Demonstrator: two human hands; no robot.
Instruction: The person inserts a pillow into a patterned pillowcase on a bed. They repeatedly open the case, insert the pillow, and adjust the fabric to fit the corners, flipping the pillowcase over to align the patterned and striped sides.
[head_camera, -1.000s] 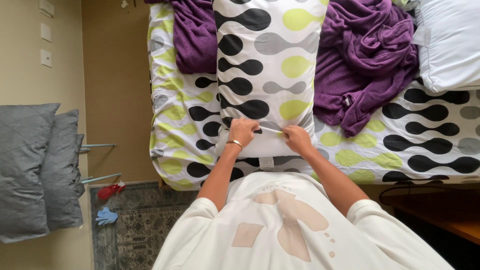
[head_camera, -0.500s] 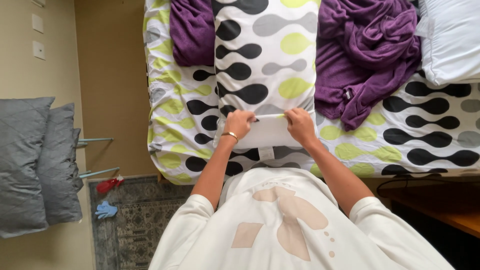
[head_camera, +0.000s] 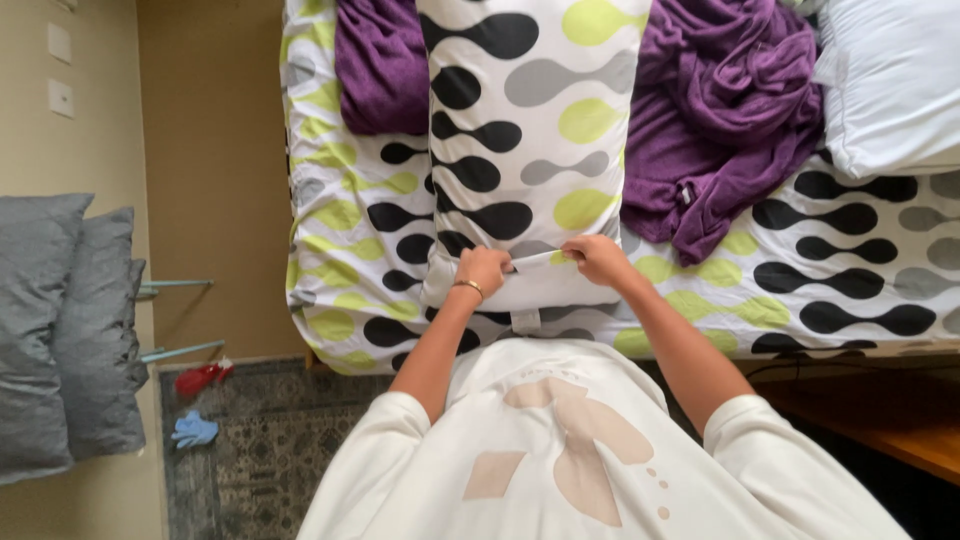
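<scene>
A long pillow in a white case with black, grey and green blobs (head_camera: 530, 130) lies on the bed (head_camera: 850, 280). At the case's open end a white inner pillow (head_camera: 530, 295) shows. My left hand (head_camera: 484, 268), with a bracelet on the wrist, grips the case's edge on the left side. My right hand (head_camera: 598, 258) grips the same edge on the right. The hem is stretched between both hands.
A purple blanket (head_camera: 720, 110) is bunched on both sides of the pillow. A white pillow (head_camera: 890, 80) lies at the top right. Grey cushions (head_camera: 70, 330) lean at the left wall. A red and a blue object (head_camera: 195, 430) lie on the patterned rug. A wooden surface (head_camera: 880, 420) is at the right.
Both hands have stayed on the case's open end and drawn the hem tighter between them over the white inner pillow. The view shifted slightly.
</scene>
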